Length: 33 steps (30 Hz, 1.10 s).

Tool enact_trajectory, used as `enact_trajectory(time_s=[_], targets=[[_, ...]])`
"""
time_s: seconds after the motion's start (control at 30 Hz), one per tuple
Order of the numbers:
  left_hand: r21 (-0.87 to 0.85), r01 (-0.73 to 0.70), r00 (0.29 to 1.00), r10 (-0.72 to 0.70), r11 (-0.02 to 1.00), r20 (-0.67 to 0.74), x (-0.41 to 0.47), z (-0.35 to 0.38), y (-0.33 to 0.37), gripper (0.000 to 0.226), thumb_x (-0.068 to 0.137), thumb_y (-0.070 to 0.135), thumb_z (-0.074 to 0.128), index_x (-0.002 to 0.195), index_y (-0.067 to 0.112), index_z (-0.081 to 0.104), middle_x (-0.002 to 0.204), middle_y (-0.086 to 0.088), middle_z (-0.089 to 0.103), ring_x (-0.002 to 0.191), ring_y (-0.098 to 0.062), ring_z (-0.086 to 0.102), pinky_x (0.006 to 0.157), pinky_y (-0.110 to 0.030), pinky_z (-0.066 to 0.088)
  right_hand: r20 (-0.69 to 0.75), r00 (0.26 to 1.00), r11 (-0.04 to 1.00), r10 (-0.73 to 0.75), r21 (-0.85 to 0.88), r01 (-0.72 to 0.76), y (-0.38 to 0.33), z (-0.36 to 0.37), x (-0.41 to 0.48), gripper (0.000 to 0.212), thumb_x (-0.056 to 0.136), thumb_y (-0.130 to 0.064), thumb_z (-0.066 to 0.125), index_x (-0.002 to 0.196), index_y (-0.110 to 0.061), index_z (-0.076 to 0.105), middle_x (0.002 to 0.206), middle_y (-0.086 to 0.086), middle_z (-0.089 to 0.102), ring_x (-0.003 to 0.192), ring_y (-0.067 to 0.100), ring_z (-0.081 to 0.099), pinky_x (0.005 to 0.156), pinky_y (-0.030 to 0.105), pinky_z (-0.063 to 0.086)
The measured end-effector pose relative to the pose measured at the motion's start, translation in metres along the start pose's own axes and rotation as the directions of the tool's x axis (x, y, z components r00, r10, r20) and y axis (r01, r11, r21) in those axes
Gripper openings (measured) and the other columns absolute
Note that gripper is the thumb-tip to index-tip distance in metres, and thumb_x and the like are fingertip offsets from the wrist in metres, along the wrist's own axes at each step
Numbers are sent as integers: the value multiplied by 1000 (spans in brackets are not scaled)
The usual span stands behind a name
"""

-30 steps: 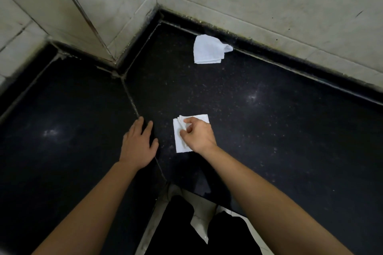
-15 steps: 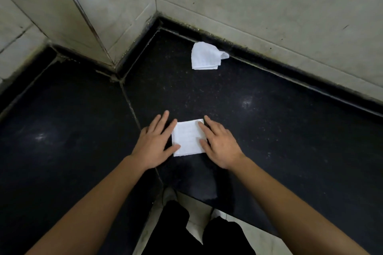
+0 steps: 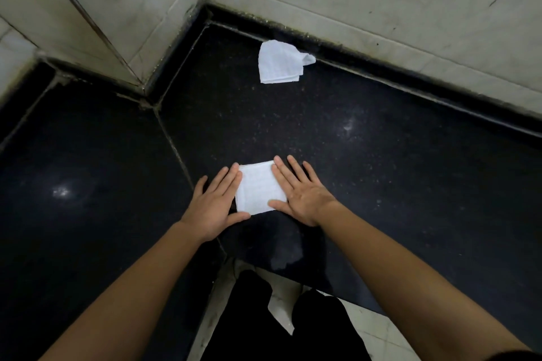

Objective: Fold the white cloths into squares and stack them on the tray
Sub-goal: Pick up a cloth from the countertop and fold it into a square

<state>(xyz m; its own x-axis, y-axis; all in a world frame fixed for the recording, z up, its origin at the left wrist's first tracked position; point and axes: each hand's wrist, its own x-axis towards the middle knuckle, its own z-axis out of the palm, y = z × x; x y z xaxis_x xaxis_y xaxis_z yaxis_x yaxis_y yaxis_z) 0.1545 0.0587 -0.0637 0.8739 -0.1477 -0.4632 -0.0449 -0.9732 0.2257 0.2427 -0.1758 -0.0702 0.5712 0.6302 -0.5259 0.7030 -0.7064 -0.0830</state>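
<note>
Pressing the folded cloth flat and square looks like the step in hand. It lies on the dark bench as a small neat square. The left hand sits against its left edge and the right hand overlaps its right edge. The fingers of both are straight and flat, clamped on nothing. To do this well, nudge both sides inward evenly so the layers line up, then smooth from the cloth's centre outward to set the creases. A second cloth, loosely bunched with one corner sticking out, lies well beyond the folded cloth, near the wall. No tray is in view.
</note>
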Motion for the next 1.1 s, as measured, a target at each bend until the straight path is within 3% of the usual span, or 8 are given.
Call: enact_trajectory(time_s=[0.17, 0.3, 0.43, 0.63, 0.77, 0.93, 1.03, 1.1], targets=[[-39, -1, 1000, 1, 999, 3, 0, -3, 0, 96, 91, 67, 45, 157, 20, -6, 161, 7, -24, 150, -13, -15, 122, -48, 1, -29, 999, 979, 14, 203, -8, -3, -10, -5, 92, 96, -68, 32, 158, -18, -13, 164, -1, -23, 152, 23, -17, 124, 48, -3], [-34, 2, 1000, -3, 999, -26, 1, -8, 1, 97, 88, 69, 49, 158, 21, 2, 164, 7, -15, 152, -14, -8, 122, -47, 6, -150, 933, 821, 326, 534, -201, -13, -17, -17, 87, 88, -67, 54, 154, -18, 26, 151, 6, 38, 137, 25, 38, 112, 42, 38], [-35, -5, 998, 3, 999, -63, 5, -13, -1, 101, 81, 71, 56, 157, 23, 11, 166, 7, -2, 150, -15, 3, 119, -46, 15, 155, 836, 448, 526, 785, -428, -23, -25, -16, 43, 86, -56, 66, 114, -24, 65, 106, -5, 68, 99, 15, 63, 83, 32, 54], [-154, 43, 999, -42, 987, 10, 8, -36, 0, 109, 74, 74, 63, 157, 26, 10, 162, 4, 20, 147, -18, 20, 118, -47, 22, 278, 816, 240, 507, 864, -443, -23, -32, -14, 11, 81, -34, 76, 78, -28, 68, 95, -5, 71, 88, 10, 65, 81, 27, 55], [-182, -7, 992, -16, 983, -125, 14, -70, 3, 85, 93, 58, 52, 157, 26, 6, 157, -2, 34, 144, -21, 29, 116, -45, 28, 160, 875, 344, 457, 875, -340, -16, -51, -25, 17, 79, -37, 80, 84, -27, 67, 92, -8, 69, 87, 8, 65, 81, 28, 57], [-43, -255, 958, 247, 966, -148, 31, -107, 36, 90, 88, 44, 66, 156, 39, 7, 164, -3, -3, 151, -24, -8, 120, -45, 11, -7, 932, 542, 363, 815, -205, -3, -73, -59, 16, 81, -39, 77, 85, -29, 65, 86, -8, 69, 81, 8, 65, 74, 31, 57], [-35, -412, 908, 406, 911, -103, 46, -107, 59, 38, 91, 41, 65, 128, 39, 58, 157, 3, 29, 150, -18, 7, 118, -40, 13, -37, 921, 559, 387, 804, -202, 10, -69, -87, 12, 80, -36, 76, 83, -30, 66, 84, -9, 70, 78, 6, 65, 76, 34, 58], [-93, -476, 879, 468, 875, -95, 54, -106, 75, 14, 91, 41, 65, 103, 36, 70, 127, 15, 57, 134, -10, 37, 112, -36, 29, -49, 891, 536, 452, 813, -228, 23, -61, -111, 12, 79, -36, 78, 81, -33, 67, 82, -12, 71, 75, 3, 65, 76, 34, 57]])
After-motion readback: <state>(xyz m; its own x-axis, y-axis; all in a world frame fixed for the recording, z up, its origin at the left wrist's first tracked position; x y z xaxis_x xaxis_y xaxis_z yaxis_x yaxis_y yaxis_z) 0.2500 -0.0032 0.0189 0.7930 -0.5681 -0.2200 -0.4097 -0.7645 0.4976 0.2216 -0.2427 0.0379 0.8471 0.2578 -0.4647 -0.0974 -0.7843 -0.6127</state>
